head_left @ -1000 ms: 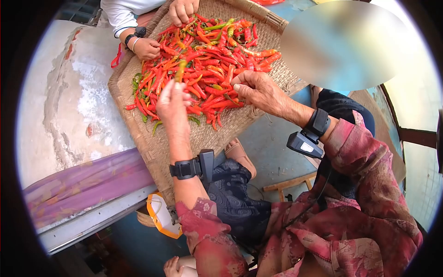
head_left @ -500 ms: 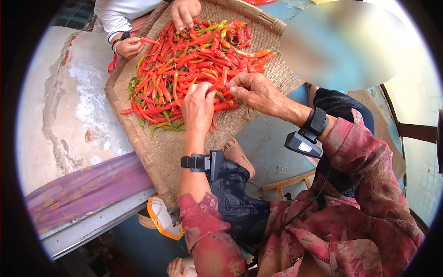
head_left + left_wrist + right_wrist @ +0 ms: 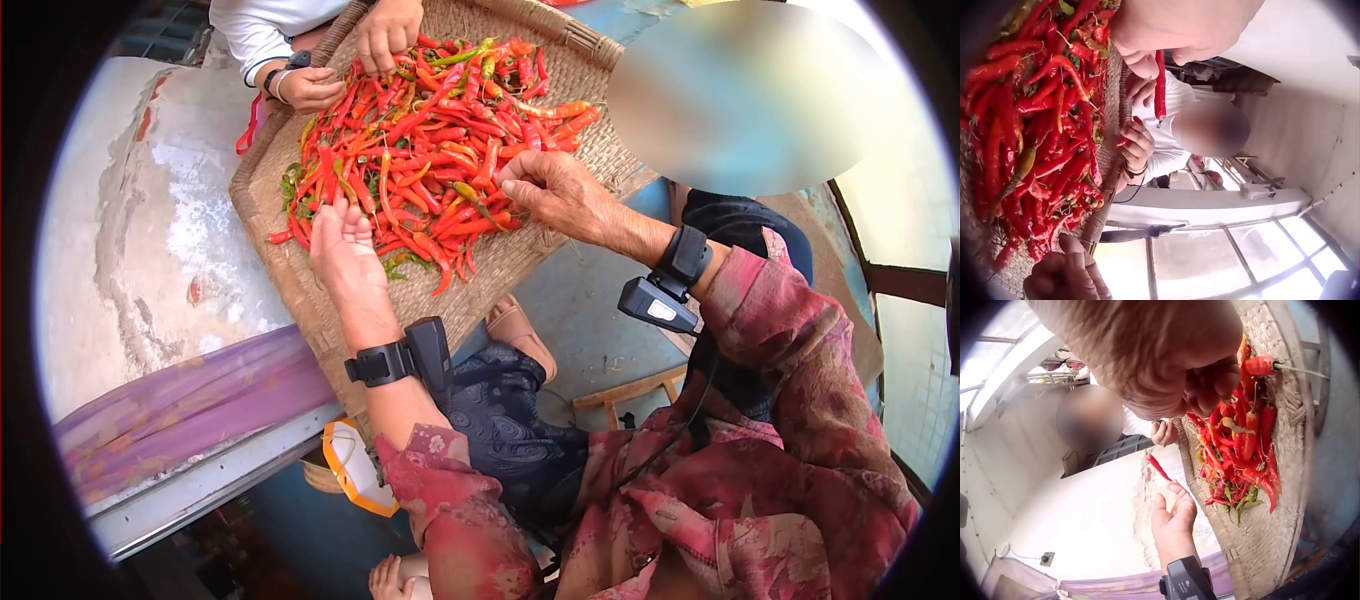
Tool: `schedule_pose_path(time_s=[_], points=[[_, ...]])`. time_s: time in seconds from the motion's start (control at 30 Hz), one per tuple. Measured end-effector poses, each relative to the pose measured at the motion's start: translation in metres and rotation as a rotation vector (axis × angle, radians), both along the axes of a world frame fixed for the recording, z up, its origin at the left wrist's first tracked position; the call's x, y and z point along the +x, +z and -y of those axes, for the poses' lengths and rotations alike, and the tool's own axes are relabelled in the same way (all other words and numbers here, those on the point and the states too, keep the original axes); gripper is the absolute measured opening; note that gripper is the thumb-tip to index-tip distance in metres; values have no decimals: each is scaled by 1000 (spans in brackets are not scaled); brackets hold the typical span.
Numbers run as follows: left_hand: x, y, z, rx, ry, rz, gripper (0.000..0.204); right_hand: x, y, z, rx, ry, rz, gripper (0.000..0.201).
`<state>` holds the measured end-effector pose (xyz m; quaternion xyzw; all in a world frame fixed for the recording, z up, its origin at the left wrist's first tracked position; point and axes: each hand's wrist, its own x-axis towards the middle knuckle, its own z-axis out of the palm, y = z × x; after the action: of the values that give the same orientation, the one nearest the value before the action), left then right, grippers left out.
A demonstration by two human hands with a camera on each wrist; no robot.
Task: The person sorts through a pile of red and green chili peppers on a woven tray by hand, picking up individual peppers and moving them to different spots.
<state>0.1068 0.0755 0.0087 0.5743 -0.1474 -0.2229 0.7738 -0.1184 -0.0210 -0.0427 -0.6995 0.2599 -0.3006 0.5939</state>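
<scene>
At about nine o'clock of the heap, the left hand [image 3: 343, 243] lay at the edge of the woven tray [image 3: 330, 320] and pinched a single red chili [image 3: 1159, 84] between thumb and fingertips, as the left wrist view showed; the pod hung straight down from the grip. The chili pile [image 3: 430, 140] covered the tray's middle, mostly red with some orange and green pods. At roughly three o'clock of the pile, the right hand [image 3: 558, 192] had its fingers curled at the heap's rim; whether it actually held a pod could not be told. Such a pod looked light, thin-skinned and slightly waxy, firm yet easily bruised; the stem end seemed the safest hold. Another person's hands [image 3: 345, 60] worked at twelve o'clock.
</scene>
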Motion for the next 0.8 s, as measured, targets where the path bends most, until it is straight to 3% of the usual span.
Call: schedule_pose_path(time_s=[0.1, 0.17, 0.23, 0.27, 0.43, 0.57, 0.63, 0.67, 0.7, 0.8], points=[[-19, -12, 1, 527, -432, 436, 27, 0, 3, -1, 25, 37, -37, 19], [-35, -26, 8, 667, -515, 1274, 31, 0, 3, -1, 26, 37, -67, 19], [-52, -34, 12, 541, -599, 1415, 28, 3, -1, -3, 15, -27, -3, 15], [-58, -39, 13, 680, -620, 1429, 24, 4, -2, -3, 15, -26, -3, 15], [-54, -24, 19, 640, -598, 1407, 15, 5, -5, -2, -11, -40, 44, 14], [-23, -7, 20, 393, -264, 713, 8, -1, -2, -2, 37, -41, 66, 14], [-9, 0, 15, 68, 18, 351, 12, -6, 4, -1, 41, -35, 21, 15], [2, -1, 11, 47, 147, 181, 24, -8, 6, 0, 38, -34, 23, 15], [4, -6, 6, 45, 151, 183, 24, -10, 7, 1, 39, -3, -3, 15], [-8, -15, -1, 381, -184, 178, 28, -10, 8, 0, 51, 36, -46, 16]])
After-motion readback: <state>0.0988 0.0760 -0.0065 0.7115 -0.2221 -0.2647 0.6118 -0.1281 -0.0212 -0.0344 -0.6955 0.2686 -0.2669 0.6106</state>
